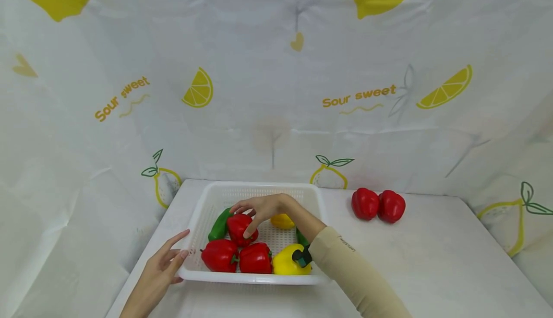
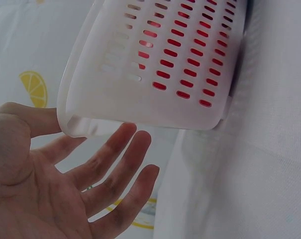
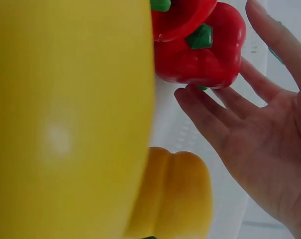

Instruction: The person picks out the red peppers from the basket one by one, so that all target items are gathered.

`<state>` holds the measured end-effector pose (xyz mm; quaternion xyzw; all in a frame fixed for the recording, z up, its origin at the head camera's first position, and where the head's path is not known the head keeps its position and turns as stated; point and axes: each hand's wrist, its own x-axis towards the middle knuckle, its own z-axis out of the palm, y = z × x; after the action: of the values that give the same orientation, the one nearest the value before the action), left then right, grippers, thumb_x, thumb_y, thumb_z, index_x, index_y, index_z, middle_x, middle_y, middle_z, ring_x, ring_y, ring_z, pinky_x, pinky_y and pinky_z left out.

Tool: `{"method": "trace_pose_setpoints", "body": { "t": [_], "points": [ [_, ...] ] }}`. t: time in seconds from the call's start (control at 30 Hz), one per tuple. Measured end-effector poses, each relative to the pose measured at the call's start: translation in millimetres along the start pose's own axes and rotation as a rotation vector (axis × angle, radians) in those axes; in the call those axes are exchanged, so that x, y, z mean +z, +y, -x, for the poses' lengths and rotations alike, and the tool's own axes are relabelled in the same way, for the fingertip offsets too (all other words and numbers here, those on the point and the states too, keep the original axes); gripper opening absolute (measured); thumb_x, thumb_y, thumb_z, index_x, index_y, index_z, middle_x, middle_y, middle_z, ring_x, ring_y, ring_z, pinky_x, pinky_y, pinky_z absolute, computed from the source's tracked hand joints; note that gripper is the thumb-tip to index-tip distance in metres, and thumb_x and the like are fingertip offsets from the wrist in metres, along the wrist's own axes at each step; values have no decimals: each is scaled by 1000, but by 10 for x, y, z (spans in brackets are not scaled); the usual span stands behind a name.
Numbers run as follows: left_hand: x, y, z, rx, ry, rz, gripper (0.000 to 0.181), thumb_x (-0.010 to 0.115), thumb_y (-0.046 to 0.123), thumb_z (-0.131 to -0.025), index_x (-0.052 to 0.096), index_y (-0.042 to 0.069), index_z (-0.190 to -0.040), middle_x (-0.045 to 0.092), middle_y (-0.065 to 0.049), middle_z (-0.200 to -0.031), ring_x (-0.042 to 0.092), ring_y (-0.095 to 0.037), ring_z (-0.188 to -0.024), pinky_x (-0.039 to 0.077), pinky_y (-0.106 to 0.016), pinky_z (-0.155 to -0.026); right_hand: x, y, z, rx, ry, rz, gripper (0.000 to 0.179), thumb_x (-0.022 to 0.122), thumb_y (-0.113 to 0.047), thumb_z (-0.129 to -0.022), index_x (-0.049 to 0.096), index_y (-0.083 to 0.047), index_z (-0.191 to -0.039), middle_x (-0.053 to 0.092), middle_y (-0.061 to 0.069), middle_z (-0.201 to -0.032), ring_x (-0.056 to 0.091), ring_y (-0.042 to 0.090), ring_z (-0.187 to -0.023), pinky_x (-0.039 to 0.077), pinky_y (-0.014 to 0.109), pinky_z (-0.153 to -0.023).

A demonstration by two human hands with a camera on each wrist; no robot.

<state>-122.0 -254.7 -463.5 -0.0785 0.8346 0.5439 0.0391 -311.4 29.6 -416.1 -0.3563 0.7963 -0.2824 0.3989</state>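
Note:
A white plastic basket (image 1: 255, 278) holds red, yellow and green peppers. My right hand (image 1: 263, 208) reaches over a red bell pepper (image 1: 238, 226) at its left side. The fingers lie behind the pepper and the thumb in front. In the right wrist view the right hand (image 3: 259, 129) has its fingers extended, with fingertips close to a red bell pepper (image 3: 205, 59); whether they touch is unclear. At the basket's left corner my left hand (image 1: 161, 266) touches the rim with thumb and index finger. The left hand's other fingers (image 2: 120, 162) are spread loosely beside the wall.
Two red bell peppers (image 1: 365, 204) stand together on the white table (image 1: 414, 260), right of the basket. Inside it are two front red peppers (image 1: 256, 258), a yellow pepper (image 1: 285, 260), another yellow one (image 1: 282, 220) and a long green pepper (image 1: 221, 225). A lemon-print sheet (image 1: 259, 92) hangs behind.

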Motion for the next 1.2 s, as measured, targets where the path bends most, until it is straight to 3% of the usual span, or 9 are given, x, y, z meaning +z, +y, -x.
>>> {"method": "trace_pose_setpoints", "body": {
  "t": [0.33,0.57,0.83,1.2],
  "points": [
    [-2,16,4,-5,-2,9,61,66,41,-108,45,26,-164,72,-21,-137,73,-29,-116,68,-46,-81,36,-47,-32,12,20,39,82,83,-29,-93,42,-21,-164,44,7,-172,48,36,-153,53,51,-119],
    [-4,21,9,-10,-6,8,62,66,42,-108,44,26,-164,71,-21,-138,73,-28,-114,68,-47,-81,72,-96,-39,10,34,52,76,85,-18,-91,49,-17,-159,51,9,-164,57,31,-142,62,40,-106],
    [4,22,10,-7,-5,14,62,66,41,-108,45,26,-164,72,-21,-136,74,-28,-112,68,-49,-81,22,-53,43,0,91,51,72,89,-19,-88,56,-21,-152,58,7,-154,61,26,-133,65,36,-98],
    [-2,6,2,-12,-4,7,62,66,43,-108,45,27,-164,71,-21,-138,73,-29,-116,68,-50,-82,-174,-63,303,-40,156,-56,73,91,-25,-85,60,-25,-152,58,4,-156,60,26,-133,61,54,-108]
  ]
}}
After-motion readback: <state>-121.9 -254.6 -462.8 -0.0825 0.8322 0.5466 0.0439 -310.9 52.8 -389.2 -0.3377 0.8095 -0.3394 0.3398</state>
